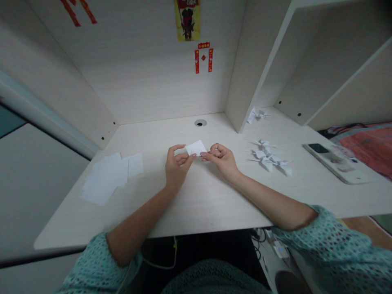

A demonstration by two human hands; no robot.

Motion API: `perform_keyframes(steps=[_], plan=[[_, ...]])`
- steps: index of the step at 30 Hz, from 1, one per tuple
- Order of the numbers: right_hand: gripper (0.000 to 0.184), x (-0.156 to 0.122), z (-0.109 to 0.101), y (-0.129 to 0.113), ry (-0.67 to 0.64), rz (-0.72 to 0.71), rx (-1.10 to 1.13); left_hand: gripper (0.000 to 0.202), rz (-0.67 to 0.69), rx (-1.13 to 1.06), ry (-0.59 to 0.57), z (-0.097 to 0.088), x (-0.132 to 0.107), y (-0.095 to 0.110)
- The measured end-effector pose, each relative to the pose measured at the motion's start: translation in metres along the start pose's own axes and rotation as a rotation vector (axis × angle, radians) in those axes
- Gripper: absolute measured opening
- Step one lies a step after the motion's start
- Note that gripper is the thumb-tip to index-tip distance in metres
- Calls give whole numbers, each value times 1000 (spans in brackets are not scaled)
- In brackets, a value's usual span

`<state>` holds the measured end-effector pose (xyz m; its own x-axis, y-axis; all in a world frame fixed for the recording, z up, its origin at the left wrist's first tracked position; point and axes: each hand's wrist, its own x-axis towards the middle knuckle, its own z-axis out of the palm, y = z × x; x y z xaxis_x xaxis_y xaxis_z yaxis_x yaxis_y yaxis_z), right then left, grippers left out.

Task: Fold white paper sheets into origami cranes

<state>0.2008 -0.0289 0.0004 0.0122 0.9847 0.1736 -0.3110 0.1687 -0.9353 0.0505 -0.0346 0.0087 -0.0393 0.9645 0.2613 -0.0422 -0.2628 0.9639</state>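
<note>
A small folded piece of white paper [196, 147] is held up over the middle of the desk between both hands. My left hand [178, 165] pinches its lower left part, thumb in front and fingers behind. At its lower right corner, my right hand [223, 160] grips with thumb and curled fingers. The thumbs nearly meet along the paper's bottom edge. Loose white paper sheets [105, 177] lie overlapped on the left of the desk. To the right sit several folded white paper cranes [266, 156], close together.
The pale desk [196, 204] has a round cable hole [200, 123] near its back panel. More folded paper [257, 116] lies beside the upright divider [260, 61]. A phone [335, 163] rests at the right, near a red cloth [367, 147]. Cables [259, 243] hang below the front edge.
</note>
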Motion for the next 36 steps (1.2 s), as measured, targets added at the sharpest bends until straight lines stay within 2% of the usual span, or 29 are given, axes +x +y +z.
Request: perform_keyframes(steps=[4,10,18,22,31,36], plan=[[33,-1,1,0,-26,-1,1,59,-53,-21,-21,2,-1,-2],[34,-1,1,2,-37,-20,-41,53,-127,-62,-3,2,3,-4],[31,-4,0,-2,-13,-142,-265,47,-169,-89,-16,2,6,-7],[32,-3,0,-1,-4,-125,-224,43,-188,-104,-75,0,7,-6],[45,3,0,2,20,-40,-113,40,-216,-135,-123,-3,7,-5],[45,3,-1,5,29,-35,-81,34,-227,-150,-102,-2,7,-8]])
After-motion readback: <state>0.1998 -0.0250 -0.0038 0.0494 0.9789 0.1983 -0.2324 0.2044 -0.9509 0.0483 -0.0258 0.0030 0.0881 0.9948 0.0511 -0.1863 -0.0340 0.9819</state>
